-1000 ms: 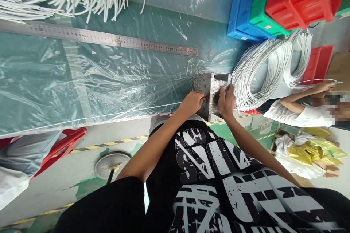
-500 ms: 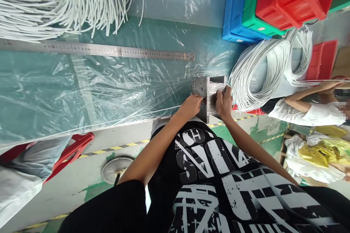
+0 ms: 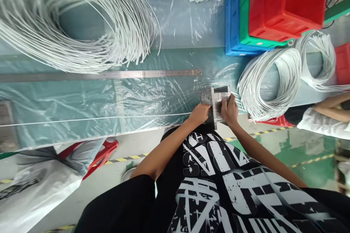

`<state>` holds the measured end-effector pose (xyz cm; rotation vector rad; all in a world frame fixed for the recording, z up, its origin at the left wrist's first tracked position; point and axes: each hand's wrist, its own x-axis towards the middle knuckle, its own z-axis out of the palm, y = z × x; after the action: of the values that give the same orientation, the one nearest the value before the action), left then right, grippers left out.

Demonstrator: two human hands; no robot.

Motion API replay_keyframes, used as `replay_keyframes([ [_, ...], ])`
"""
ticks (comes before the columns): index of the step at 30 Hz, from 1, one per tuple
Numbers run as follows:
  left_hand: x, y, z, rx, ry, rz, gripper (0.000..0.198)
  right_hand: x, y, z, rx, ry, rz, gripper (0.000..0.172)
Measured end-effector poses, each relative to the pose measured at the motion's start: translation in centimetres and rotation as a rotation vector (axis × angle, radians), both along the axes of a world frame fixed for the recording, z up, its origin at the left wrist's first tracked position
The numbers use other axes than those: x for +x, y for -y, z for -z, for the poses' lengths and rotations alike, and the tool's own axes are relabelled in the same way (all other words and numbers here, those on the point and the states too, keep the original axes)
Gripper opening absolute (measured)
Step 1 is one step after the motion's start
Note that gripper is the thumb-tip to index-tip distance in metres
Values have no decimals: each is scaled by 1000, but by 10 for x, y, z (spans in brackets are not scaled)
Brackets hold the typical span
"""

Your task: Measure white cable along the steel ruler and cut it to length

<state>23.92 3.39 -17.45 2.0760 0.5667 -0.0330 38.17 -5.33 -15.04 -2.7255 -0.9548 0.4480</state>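
A grey metal block with upright plates and a shiny, streaked strip between them stands at the table's near edge. My left hand is closed at the block's left side. A thin white cable runs from that hand leftward across the table, nearly straight. At the block's right plate, my right hand is closed, thumb on the inner side and fingers curled round the edge. The cable's end inside my left fingers is hidden.
A steel ruler lies behind the cable on the plastic-covered table. A large white cable coil lies at the left, smaller cable coils at the right. Stacked bins stand behind. A co-worker's arm shows far right.
The view has shifted, showing more of the large coil and the table's left part. Both hands remain at the metal block. The white cable now lies straighter.
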Motion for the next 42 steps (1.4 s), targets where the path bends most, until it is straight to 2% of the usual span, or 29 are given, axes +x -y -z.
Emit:
replay_keyframes([
  [4,-3,0,-3,34,-18,10,27,-10,-4,-6,-24,-23,37,62],
  [13,-7,1,-2,37,-50,25,26,-19,-3,-15,-44,-66,54,60],
  [26,-7,-4,0,-6,-53,-35,24,-18,-8,-12,-23,-67,49,58],
  [36,-5,-5,-7,-59,-53,-37,26,-14,-7,-8,5,-97,53,58],
  [39,-9,-6,-15,-66,-54,-46,25,-9,-2,-8,82,-120,67,59],
  [42,-19,-10,-41,-176,64,-182,21,-12,5,-16,346,-45,20,56],
])
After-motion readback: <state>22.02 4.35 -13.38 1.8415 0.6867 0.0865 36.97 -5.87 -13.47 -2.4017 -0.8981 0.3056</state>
